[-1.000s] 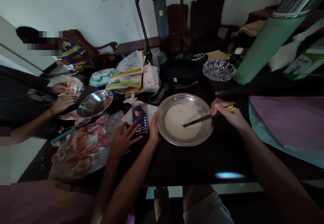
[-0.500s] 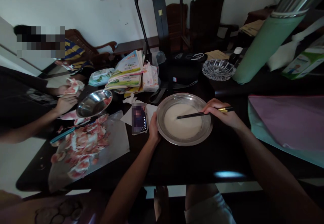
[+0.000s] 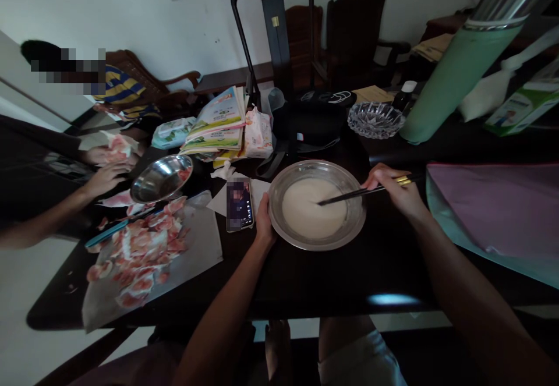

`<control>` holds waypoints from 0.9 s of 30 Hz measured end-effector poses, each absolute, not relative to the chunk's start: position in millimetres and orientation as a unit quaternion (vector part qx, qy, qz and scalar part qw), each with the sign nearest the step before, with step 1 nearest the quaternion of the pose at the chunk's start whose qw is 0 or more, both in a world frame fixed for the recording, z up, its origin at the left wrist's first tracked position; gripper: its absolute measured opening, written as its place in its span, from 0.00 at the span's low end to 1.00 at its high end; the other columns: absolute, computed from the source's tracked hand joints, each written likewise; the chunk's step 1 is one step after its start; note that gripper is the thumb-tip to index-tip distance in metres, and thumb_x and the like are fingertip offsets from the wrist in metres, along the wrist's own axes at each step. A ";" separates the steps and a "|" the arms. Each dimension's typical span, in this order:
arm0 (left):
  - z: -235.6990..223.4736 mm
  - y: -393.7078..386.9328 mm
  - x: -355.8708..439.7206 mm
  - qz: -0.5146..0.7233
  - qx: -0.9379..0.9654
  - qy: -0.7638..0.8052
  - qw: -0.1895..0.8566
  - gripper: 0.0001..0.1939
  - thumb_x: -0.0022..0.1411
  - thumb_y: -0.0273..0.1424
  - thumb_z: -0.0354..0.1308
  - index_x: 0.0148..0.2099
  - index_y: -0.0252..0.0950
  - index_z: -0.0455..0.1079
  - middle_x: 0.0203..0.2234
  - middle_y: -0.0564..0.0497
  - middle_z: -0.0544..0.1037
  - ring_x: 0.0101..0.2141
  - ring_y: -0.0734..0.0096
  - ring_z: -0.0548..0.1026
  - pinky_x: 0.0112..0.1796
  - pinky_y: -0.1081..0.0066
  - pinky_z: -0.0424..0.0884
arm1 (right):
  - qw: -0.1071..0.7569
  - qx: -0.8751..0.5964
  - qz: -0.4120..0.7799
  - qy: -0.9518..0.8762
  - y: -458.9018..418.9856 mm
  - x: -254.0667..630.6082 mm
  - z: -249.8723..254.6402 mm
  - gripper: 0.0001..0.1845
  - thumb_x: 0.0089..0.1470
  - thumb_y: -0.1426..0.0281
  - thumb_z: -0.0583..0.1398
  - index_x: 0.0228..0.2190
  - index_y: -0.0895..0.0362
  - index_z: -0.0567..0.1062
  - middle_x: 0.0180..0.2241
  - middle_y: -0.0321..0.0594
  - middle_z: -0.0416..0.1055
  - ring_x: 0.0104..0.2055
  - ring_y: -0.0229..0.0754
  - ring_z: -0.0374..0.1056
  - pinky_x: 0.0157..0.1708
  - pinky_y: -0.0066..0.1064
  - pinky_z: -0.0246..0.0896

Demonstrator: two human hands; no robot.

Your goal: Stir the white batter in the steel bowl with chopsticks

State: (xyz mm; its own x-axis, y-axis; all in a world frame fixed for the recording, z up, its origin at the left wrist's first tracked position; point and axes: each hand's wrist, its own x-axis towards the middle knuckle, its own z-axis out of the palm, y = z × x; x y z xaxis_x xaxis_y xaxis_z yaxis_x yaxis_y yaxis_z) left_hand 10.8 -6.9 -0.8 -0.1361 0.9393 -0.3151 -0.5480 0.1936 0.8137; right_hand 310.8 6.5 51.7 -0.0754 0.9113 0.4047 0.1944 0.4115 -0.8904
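A wide metal bowl [image 3: 317, 244] stands on the dark table, partly filled with a pale, milky liquid [image 3: 312, 214]. My left hand [image 3: 264, 222] grips the bowl's left rim, the thumb on the near side and the other fingers hidden beneath or behind it. Black chopsticks [image 3: 356, 194] with gold bands are closed in my right hand [image 3: 393, 183], beyond the bowl's right rim. Their tips dip into the liquid near its middle. A lit phone [image 3: 240, 205] lies just left of the bowl, on white paper.
At left, pinkish-white peeled pieces [image 3: 144, 252] cover a plastic sheet [image 3: 201, 246] beside a blue-handled knife [image 3: 107, 233]. A co-worker's hands [image 3: 105, 179] work near a smaller metal bowl [image 3: 151, 179]. Behind stand books [image 3: 218, 121], a glass dish [image 3: 376, 121] and a green thermos [image 3: 463, 77].
My right hand has moved right and slightly up, drawing the chopstick tips rightward through the liquid. My left hand keeps its hold on the bowl. The co-worker's hands have shifted slightly left.
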 end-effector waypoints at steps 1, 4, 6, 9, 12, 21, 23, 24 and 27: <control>-1.3 -6.8 10.4 0.598 0.216 0.458 0.621 0.22 0.58 0.51 0.63 0.38 0.37 0.78 0.33 0.48 0.86 0.53 0.47 0.80 0.57 0.54 0.75 | 0.531 -0.423 0.351 -0.645 5.9 311.5 52.2 0.26 0.60 0.47 0.61 0.19 0.50 0.79 0.24 0.40 0.76 0.32 0.47 0.73 0.38 0.42 0.68; -1.0 -7.0 9.6 0.594 0.209 0.460 0.626 0.21 0.59 0.50 0.63 0.38 0.36 0.79 0.34 0.47 0.86 0.54 0.47 0.80 0.57 0.53 0.75 | 0.477 -0.396 0.378 -0.688 4.3 307.8 53.7 0.26 0.59 0.45 0.61 0.20 0.49 0.80 0.26 0.41 0.78 0.33 0.47 0.73 0.37 0.42 0.69; -0.9 -7.1 9.6 0.591 0.197 0.463 0.630 0.20 0.62 0.49 0.61 0.38 0.37 0.79 0.34 0.47 0.86 0.54 0.48 0.80 0.57 0.54 0.75 | 0.447 -0.387 0.364 -0.720 4.7 304.4 53.5 0.23 0.58 0.46 0.62 0.24 0.49 0.82 0.29 0.41 0.80 0.36 0.48 0.74 0.40 0.42 0.69; -1.9 -6.8 10.6 0.587 0.187 0.466 0.635 0.21 0.64 0.49 0.58 0.39 0.36 0.80 0.36 0.47 0.86 0.55 0.48 0.79 0.58 0.54 0.74 | 0.481 -0.415 0.327 -0.700 6.8 305.9 51.1 0.21 0.58 0.47 0.63 0.25 0.48 0.83 0.30 0.40 0.81 0.37 0.48 0.75 0.41 0.42 0.68; -2.0 -6.5 12.4 0.607 0.220 0.447 0.619 0.21 0.64 0.47 0.60 0.48 0.37 0.79 0.49 0.47 0.84 0.61 0.51 0.74 0.63 0.56 0.69 | 0.527 -0.432 0.339 -0.649 7.7 311.5 48.8 0.24 0.60 0.48 0.62 0.21 0.49 0.80 0.26 0.39 0.78 0.33 0.47 0.74 0.40 0.42 0.68; 2.0 -9.9 12.4 0.649 0.304 0.399 0.573 0.29 0.62 0.48 0.63 0.64 0.48 0.70 0.62 0.51 0.75 0.64 0.55 0.70 0.65 0.57 0.64 | 0.485 -0.409 0.348 -0.690 6.9 308.6 50.3 0.21 0.59 0.49 0.63 0.25 0.49 0.82 0.29 0.40 0.80 0.35 0.47 0.75 0.40 0.41 0.69; -0.8 -9.8 11.0 0.653 0.323 0.397 0.559 0.27 0.62 0.48 0.63 0.61 0.45 0.73 0.63 0.50 0.74 0.65 0.55 0.68 0.66 0.57 0.62 | 0.513 -0.421 0.351 -0.660 7.3 311.4 49.9 0.23 0.60 0.49 0.62 0.22 0.49 0.81 0.26 0.39 0.79 0.33 0.46 0.75 0.40 0.41 0.69; -2.1 -9.6 10.4 0.653 0.328 0.399 0.554 0.26 0.63 0.48 0.63 0.59 0.45 0.74 0.63 0.49 0.74 0.66 0.55 0.68 0.66 0.57 0.61 | 0.518 -0.419 0.359 -0.654 7.2 311.9 49.9 0.24 0.61 0.49 0.61 0.21 0.50 0.80 0.25 0.39 0.78 0.32 0.46 0.74 0.39 0.41 0.69; -4.0 -9.1 9.7 0.648 0.330 0.405 0.555 0.25 0.64 0.48 0.61 0.59 0.44 0.75 0.62 0.48 0.75 0.65 0.55 0.68 0.66 0.57 0.61 | 0.479 -0.398 0.379 -0.684 6.5 308.6 50.9 0.24 0.59 0.47 0.61 0.22 0.50 0.81 0.27 0.40 0.78 0.33 0.47 0.74 0.38 0.40 0.69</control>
